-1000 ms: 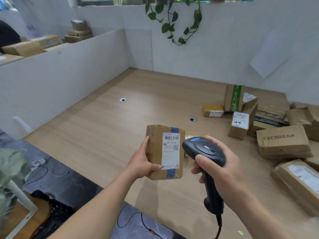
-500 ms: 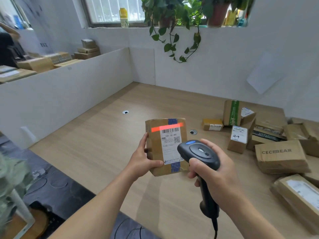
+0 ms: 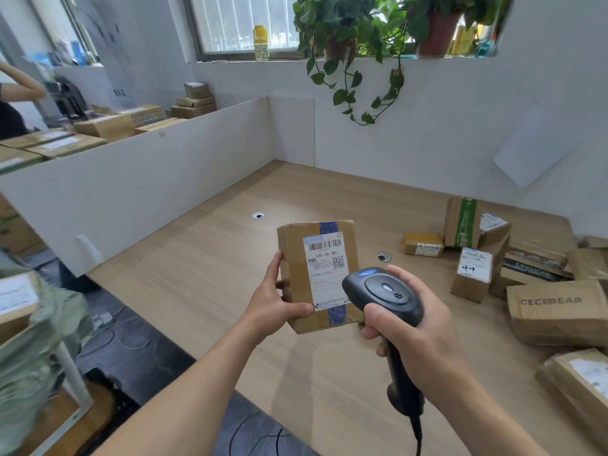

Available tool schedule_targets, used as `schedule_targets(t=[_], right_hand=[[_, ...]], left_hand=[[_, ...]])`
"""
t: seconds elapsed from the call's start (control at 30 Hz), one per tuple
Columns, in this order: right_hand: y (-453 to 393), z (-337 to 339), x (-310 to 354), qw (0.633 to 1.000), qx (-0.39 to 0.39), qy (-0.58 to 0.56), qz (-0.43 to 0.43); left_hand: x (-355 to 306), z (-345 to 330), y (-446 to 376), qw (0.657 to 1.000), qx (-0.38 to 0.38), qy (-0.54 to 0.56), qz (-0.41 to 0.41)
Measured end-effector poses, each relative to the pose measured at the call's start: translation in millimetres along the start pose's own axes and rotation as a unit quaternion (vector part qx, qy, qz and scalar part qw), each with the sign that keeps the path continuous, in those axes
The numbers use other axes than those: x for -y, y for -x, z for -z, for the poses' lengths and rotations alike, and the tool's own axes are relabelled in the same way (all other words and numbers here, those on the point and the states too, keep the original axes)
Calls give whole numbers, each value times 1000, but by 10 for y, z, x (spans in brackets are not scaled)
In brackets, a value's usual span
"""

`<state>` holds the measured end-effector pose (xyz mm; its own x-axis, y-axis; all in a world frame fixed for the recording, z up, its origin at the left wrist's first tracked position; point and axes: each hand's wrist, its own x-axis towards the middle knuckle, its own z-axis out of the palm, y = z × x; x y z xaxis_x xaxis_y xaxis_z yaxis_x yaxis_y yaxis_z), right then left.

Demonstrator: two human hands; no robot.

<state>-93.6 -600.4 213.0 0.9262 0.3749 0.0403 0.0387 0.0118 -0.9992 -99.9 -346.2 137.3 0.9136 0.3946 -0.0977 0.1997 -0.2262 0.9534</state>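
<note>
wood table (image 3: 197, 284) | white partition (image 3: 131, 199) | left hand (image 3: 273, 302) fingers grip parcel (image 3: 294, 258) | right hand (image 3: 424, 337) fingers grip scanner (image 3: 385, 289)

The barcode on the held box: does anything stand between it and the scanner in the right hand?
Nothing visible does. The barcode at the top of the label is uncovered. The left hand grips the box at its left edge, its thumb below the barcode. The scanner overlaps only the label's lower right corner.

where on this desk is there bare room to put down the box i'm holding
Bare wood runs from the white partition to the held parcel, around the left cable grommet and back to the corner. The right side is crowded: piled parcels from the green-taped box to the CECEBEAR box.
</note>
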Motion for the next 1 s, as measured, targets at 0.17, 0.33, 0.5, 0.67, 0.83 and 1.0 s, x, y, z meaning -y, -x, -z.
schedule_targets(t=[0.17, 0.33, 0.5, 0.67, 0.83, 1.0], right_hand=[[-5, -195, 33, 1000, 29, -11, -4], [-26, -492, 92, 998, 57, -5, 5], [-66, -919, 105, 996, 84, -8, 14], [-101, -1584, 96, 993, 115, -17, 23], [-116, -2526, 84, 991, 128, -26, 39], [-116, -3724, 105, 983, 167, -30, 63]], left_hand=[[6, 221, 112, 1000, -21, -2, -1], [81, 545, 178, 999, -43, -6, 3], [208, 981, 262, 998, -64, 1, 2], [401, 1645, 342, 996, -89, 4, 5], [638, 2586, 396, 994, -111, 20, -1], [858, 3744, 535, 990, -133, 35, 6]])
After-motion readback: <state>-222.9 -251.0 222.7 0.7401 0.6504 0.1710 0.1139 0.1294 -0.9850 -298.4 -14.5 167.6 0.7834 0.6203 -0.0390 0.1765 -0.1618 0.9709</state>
